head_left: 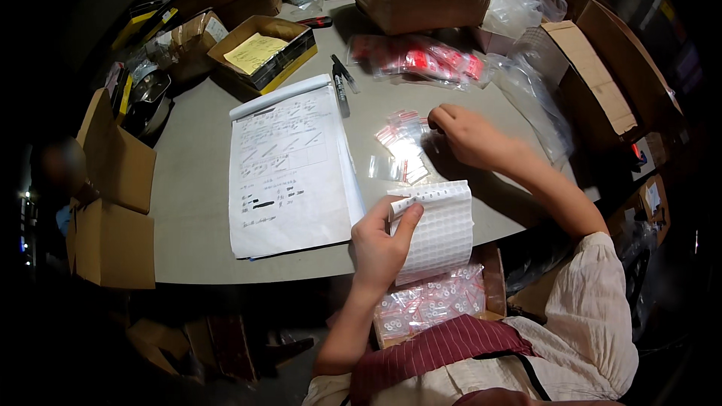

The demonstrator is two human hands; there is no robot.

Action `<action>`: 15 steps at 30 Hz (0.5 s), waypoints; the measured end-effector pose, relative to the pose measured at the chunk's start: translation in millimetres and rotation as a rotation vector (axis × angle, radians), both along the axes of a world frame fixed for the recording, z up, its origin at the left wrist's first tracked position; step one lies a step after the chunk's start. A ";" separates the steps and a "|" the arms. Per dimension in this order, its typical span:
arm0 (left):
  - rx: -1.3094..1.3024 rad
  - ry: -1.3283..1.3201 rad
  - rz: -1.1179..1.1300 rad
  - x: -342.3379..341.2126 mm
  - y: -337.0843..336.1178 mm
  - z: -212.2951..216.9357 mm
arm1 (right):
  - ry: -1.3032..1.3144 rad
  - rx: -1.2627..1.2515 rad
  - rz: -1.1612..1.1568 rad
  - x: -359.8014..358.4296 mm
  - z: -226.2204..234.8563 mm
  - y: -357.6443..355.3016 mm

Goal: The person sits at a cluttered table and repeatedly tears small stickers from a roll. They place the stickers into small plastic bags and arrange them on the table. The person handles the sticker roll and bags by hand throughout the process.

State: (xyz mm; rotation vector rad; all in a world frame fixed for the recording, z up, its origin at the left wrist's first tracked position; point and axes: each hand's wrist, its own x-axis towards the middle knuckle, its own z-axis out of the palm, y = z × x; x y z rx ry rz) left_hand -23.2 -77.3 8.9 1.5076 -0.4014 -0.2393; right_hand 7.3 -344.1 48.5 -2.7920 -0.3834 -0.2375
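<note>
My left hand [374,248] grips a sheet of small round white stickers [435,237], thumb on top near its upper edge. The sheet hangs over the table's front edge. My right hand [468,135] is just right of a loose pile of small clear zip bags [402,143] with red stripes. Its fingers are curled together at the pile's edge; whatever they pinch, if anything, is hidden. Below the sheet, by my lap, a cardboard box [494,282] holds many small bags [429,304] with white rings in them.
A notepad with handwriting [286,173] lies left of the pile, pens [340,86] beside it. Behind are red-and-clear bag packs [421,60] and a large cardboard box [417,4]. An open box with yellow paper [282,75] stands far left; more cartons [116,248] flank the table.
</note>
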 end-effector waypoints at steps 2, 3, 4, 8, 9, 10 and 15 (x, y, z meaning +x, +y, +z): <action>-0.018 -0.011 -0.002 -1.4 -0.7 0.5 | -0.062 -0.138 -0.042 -5.8 -7.7 3.1; 0.005 -0.005 -0.001 -1.6 -0.1 0.1 | 0.015 -0.073 -0.117 -7.1 -8.8 2.1; 0.029 0.001 0.000 -1.5 2.4 0.0 | 0.013 -0.044 -0.186 -7.5 -10.8 -2.9; -0.004 0.062 -0.025 -3.7 2.7 8.3 | -0.060 -0.017 -0.377 -29.4 -19.1 -54.5; -0.018 0.037 -0.008 -3.2 0.8 8.5 | -0.114 -0.064 -0.411 -39.2 -31.0 -67.0; -0.029 0.013 0.011 -3.9 -0.3 7.9 | -0.167 -0.109 -0.443 -46.6 -33.9 -70.7; -0.016 0.001 0.018 -3.5 0.3 1.7 | -0.204 -0.078 -0.479 -71.6 -32.8 -85.6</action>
